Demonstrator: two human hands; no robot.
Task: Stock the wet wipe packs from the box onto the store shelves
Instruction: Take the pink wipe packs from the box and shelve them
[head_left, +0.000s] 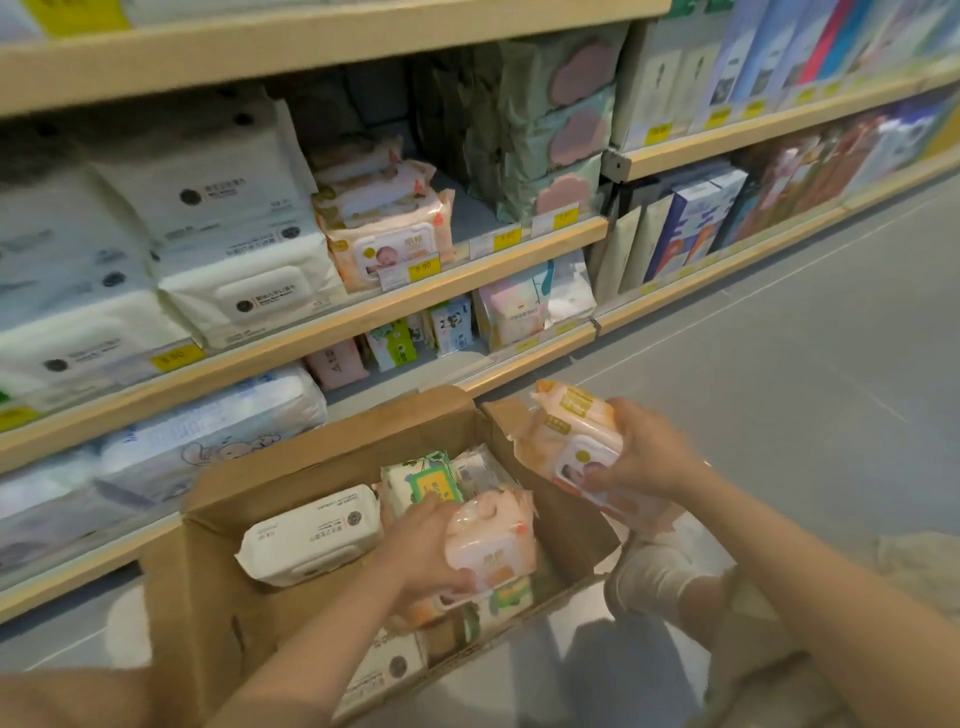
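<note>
- Here, on the middle shelf (363, 306) up and left of both hands, a stack of matching peach packs (387, 228) marks the likely slot.
- Lower, the left hand (423, 551) curls round a peach wet wipe pack (491, 540) inside the cardboard box (218, 597), long axis running away from the person.
- Rightmost, the right hand (641, 457) grips a second peach pack (569, 441), clear of the box and tilted; I judge this hand better placed to shelve first.

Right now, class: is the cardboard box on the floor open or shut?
Open. The cardboard box has its flaps folded outward, and wipe packs lie visible inside it.
</note>
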